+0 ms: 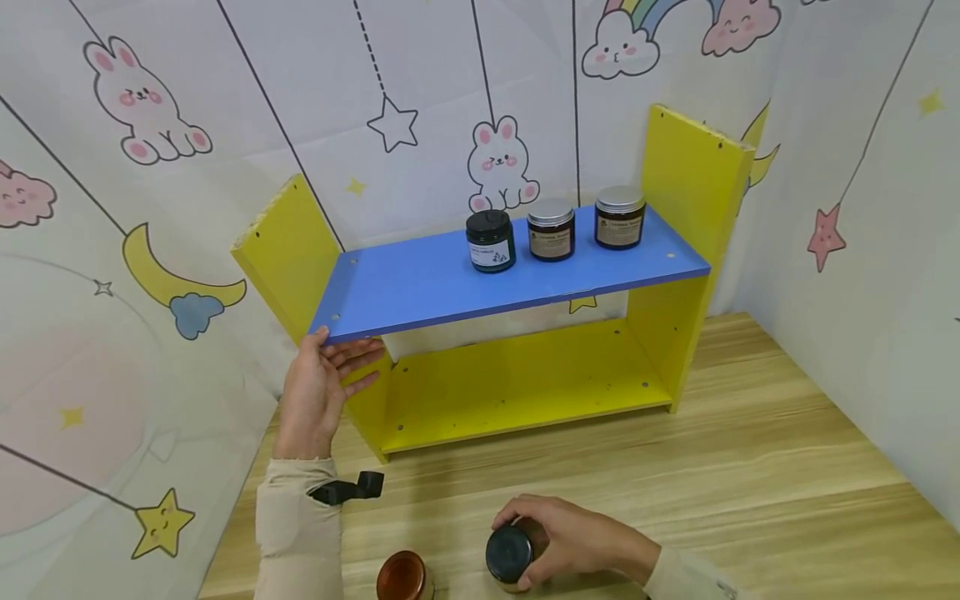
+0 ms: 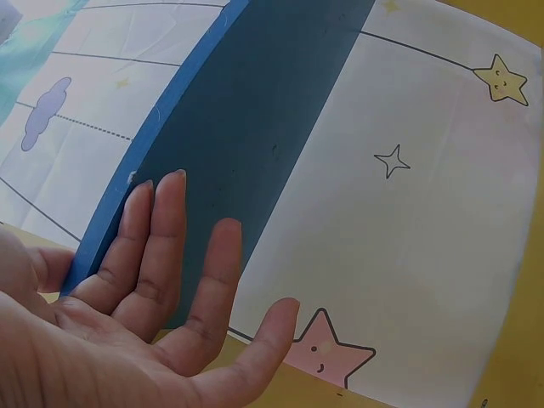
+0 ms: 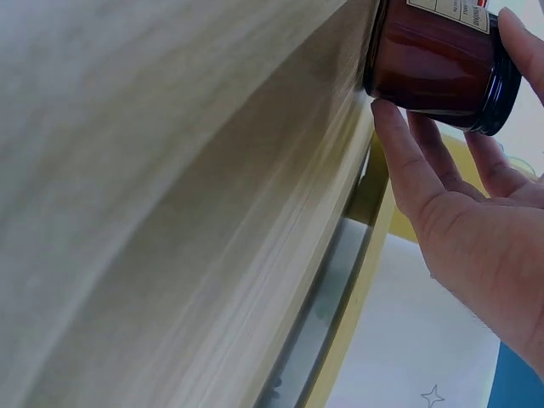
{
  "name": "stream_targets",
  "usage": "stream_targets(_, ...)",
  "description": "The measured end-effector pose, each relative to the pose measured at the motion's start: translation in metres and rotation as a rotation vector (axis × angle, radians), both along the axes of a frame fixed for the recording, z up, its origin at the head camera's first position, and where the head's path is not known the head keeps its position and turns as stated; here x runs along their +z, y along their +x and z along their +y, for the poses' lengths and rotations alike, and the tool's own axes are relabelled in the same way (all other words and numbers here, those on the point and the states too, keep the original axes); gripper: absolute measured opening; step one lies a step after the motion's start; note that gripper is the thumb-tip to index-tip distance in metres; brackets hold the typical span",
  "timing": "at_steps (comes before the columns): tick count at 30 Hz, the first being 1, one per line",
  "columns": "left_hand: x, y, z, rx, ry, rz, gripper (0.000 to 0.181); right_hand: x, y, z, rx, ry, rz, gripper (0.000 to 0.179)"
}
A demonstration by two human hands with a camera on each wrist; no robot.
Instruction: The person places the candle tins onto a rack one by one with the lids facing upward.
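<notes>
My left hand (image 1: 318, 383) holds the front left corner of the blue shelf board (image 1: 405, 287), thumb on top and fingers beneath. In the left wrist view the loosely spread fingers (image 2: 153, 263) lie along the board's dark underside. Down at the front of the wooden table, my right hand (image 1: 573, 537) grips a candle jar (image 1: 510, 553) with a black lid. The right wrist view shows this jar (image 3: 433, 64) as dark amber glass with a pale label, its base at the tabletop and fingertips around its side. To its left stands an amber jar (image 1: 402, 575) without a lid.
On the blue board stand a dark green jar with a black lid (image 1: 491, 242) and two amber jars with silver lids (image 1: 551, 231) (image 1: 619, 218). The yellow side panels (image 1: 693, 183) rise above the board, and a yellow bottom board (image 1: 517, 379) lies below. Patterned cloth walls surround the table (image 1: 772, 467).
</notes>
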State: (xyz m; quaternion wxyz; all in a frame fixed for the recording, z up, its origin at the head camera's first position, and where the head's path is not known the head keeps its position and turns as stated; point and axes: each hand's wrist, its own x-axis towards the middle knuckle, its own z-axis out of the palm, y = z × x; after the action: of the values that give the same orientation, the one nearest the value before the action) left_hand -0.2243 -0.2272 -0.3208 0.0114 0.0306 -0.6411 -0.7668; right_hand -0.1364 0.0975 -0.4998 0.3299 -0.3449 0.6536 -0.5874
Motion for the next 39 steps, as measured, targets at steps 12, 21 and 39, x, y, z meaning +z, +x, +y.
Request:
stream_targets(12, 0.001, 0.000, 0.002, 0.000, -0.019, 0.007, 0.055, -0.002, -0.002, -0.002, -0.010, -0.006, -0.014, 0.050)
stream_targets(21, 0.000, 0.000, 0.001, -0.002, -0.005, -0.009, 0.053, -0.003, -0.003, -0.003, -0.028, -0.015, -0.017, 0.049)
stream_targets(39, -0.001, -0.001, 0.001, 0.003, -0.010, 0.002, 0.054, 0.009, -0.006, -0.001, -0.168, 0.052, 0.048, 0.048)
